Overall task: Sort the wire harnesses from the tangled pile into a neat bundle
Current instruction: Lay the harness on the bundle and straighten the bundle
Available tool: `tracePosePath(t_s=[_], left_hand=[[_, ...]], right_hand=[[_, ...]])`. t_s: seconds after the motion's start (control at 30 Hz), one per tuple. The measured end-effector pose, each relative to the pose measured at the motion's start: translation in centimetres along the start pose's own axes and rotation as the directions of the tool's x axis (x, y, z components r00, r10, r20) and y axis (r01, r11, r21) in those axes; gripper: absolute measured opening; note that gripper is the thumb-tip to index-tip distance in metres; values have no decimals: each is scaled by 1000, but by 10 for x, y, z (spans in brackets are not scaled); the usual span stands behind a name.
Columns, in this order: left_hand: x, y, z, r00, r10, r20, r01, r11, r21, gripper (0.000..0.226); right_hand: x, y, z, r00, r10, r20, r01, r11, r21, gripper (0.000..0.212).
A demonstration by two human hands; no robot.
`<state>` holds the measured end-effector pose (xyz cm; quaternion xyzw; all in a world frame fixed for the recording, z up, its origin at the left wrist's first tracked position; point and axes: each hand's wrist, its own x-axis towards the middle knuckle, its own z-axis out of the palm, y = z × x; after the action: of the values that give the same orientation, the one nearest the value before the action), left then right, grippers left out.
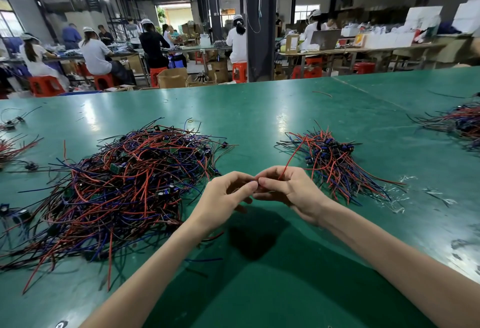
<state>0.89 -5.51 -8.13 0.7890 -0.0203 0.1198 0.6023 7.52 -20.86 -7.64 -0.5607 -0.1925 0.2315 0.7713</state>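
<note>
both hands meet low at centre over the green table (259,114), fingertips nearly touching. right hand (288,187) has its fingers curled and pinches a red wire (292,156), which rises from the fingers and arcs up to the right over the sorted bundle. left hand (228,195) has its fingers curled too, thumb and forefinger drawn together at the tips right against the right fingertips; cannot tell if it grips the same wire, as the contact spot is hidden. both forearms are bare and come in from the bottom edge.

tangled pile (124,187) of red, blue and black wires with small green boards and dark connectors sprawls left of the hands, wide and messy, its near edge just beside the left wrist. sorted bundle (335,161) lies right of the hands, smaller, with connectors grouped at the far end and wire tails fanning toward the near right.

another wire heap (459,120) sits at the far right edge, well apart. loose harnesses (10,146) lie at the left edge. clear plastic scraps (405,198) are near the bundle tails. a yellow rubber band (191,120) lies beyond the tangled pile and a stray wire (322,93) lies farther back. other workers (96,52) sit on red stools (239,72) at benches behind.
</note>
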Motion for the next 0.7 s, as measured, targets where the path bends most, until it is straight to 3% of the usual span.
tracePosePath(t_s=[0.33, 0.5, 0.7], left_hand=[[4, -4, -3, 999, -42, 9, 42, 999, 1, 7], [5, -5, -8, 996, -85, 31, 82, 994, 66, 10], [5, -4, -8, 993, -117, 19, 114, 987, 117, 15]], right_hand=[[2, 4, -3, 1000, -11, 3, 11, 1000, 22, 10], [5, 1, -6, 997, 18, -77, -15, 999, 49, 15], [6, -4, -12, 987, 31, -159, -41, 998, -57, 13]])
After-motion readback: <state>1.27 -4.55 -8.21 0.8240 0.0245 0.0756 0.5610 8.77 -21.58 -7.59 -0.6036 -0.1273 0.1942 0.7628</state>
